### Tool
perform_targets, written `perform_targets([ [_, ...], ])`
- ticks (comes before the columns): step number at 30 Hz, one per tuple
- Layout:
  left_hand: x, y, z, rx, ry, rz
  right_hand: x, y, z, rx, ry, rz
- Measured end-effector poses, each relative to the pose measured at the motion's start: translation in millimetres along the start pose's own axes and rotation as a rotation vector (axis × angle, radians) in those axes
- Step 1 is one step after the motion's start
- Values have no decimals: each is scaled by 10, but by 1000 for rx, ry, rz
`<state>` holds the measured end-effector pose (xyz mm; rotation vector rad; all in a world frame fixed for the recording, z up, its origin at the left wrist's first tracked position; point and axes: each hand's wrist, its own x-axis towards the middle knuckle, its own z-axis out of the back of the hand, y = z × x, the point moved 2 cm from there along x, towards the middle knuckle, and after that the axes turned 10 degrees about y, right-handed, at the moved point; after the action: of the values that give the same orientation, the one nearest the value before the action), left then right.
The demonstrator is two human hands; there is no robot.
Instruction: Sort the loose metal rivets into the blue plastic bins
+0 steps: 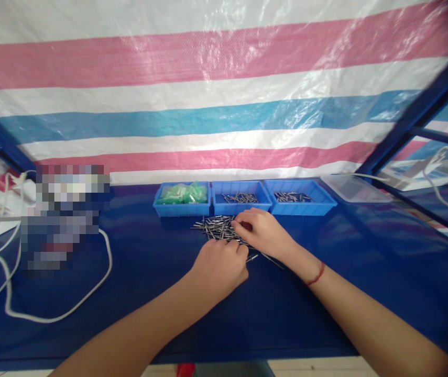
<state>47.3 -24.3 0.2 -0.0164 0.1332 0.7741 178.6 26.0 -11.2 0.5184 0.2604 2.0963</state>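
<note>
A loose heap of thin metal blind rivets [216, 226] lies on the blue table in front of the bins. My left hand [220, 266] is at the heap's near edge, its fingers curled down and closed; whatever they grip is hidden beneath. Just beyond it, my right hand [265, 231] bends over the heap's right side with thumb and fingers drawn together, their tips among the rivets. What that hand holds cannot be made out. A few rivets stick out to the right of my left hand, below my right palm.
Three blue bins stand in a row behind the heap: the left bin [182, 210] holds green plastic bags, the middle bin [241, 208] and right bin [306, 208] hold rivets. A clear plastic lid [355, 188] lies at right. A white cable [108, 262] loops across the left.
</note>
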Motion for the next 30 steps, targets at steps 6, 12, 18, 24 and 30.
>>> perform_targets([
  [6, -1, -5, -20, -26, 12, 32, 3, 8, -16, 5, 20, 4],
  [12, 25, -43, -85, -21, -17, 35, 1, -2, -30, -26, 26, -9],
  [18, 66, -47, -133, -18, -24, 0, 3, -2, -42, -3, 29, 14],
  [24, 64, -46, -160, 20, -27, -22, 6, -19, -42, -11, 24, 9],
  [30, 28, 15, -38, 35, -67, 15, -10, -75, 56, -10, -55, -35],
])
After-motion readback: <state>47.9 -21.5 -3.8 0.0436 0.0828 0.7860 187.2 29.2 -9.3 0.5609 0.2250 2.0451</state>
